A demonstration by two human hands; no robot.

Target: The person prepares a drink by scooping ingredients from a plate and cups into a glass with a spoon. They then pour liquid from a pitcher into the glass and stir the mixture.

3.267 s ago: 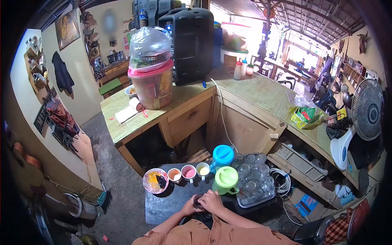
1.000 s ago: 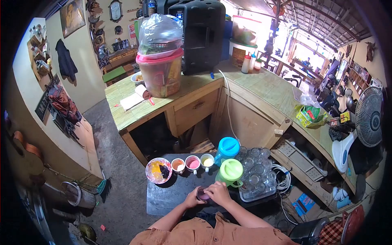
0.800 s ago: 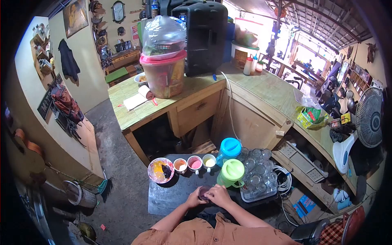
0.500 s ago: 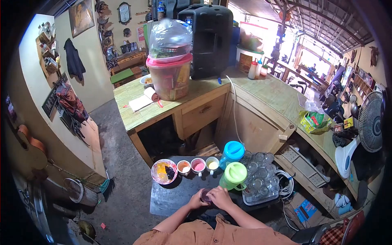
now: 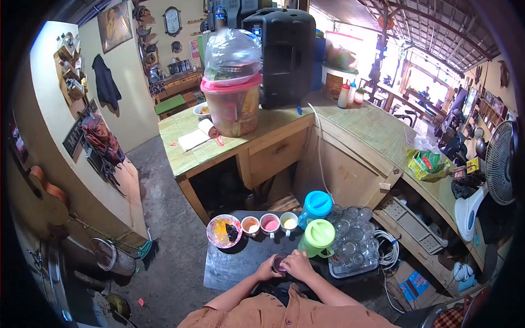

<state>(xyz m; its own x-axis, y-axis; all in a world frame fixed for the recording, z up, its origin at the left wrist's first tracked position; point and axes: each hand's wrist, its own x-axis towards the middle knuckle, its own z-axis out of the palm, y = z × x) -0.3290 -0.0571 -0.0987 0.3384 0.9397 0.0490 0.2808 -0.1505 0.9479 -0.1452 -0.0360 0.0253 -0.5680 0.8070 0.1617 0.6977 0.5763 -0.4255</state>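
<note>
My left hand [image 5: 266, 268] is closed around a small glass [image 5: 279, 262] with dark purplish contents, close to my body over the low dark table. At the rim of the glass, my right hand [image 5: 298, 265] has its fingers drawn together; anything between them is too small or hidden to make out. A green lidded pitcher [image 5: 319, 235] stands just beyond my right hand, with a blue lidded pitcher [image 5: 317, 204] behind it. To the left are three white cups, holding pale yellow [image 5: 289, 222], pink [image 5: 270, 224] and orange-brown [image 5: 250, 226] contents, and a patterned bowl [image 5: 211, 240] with something yellow and black.
Several upturned glasses fill a clear tray [image 5: 354, 269] on the right of the dark table [image 5: 219, 273]. Beyond stands a wooden counter [image 5: 355, 121] with a pink-lidded bucket [image 5: 234, 109] and a black speaker [image 5: 287, 60]. A coiled white cable [image 5: 389, 249] hangs beside the tray.
The whole view has shifted slightly right and down. My right hand's fingers have moved a little at the glass's rim, while my left hand keeps its hold.
</note>
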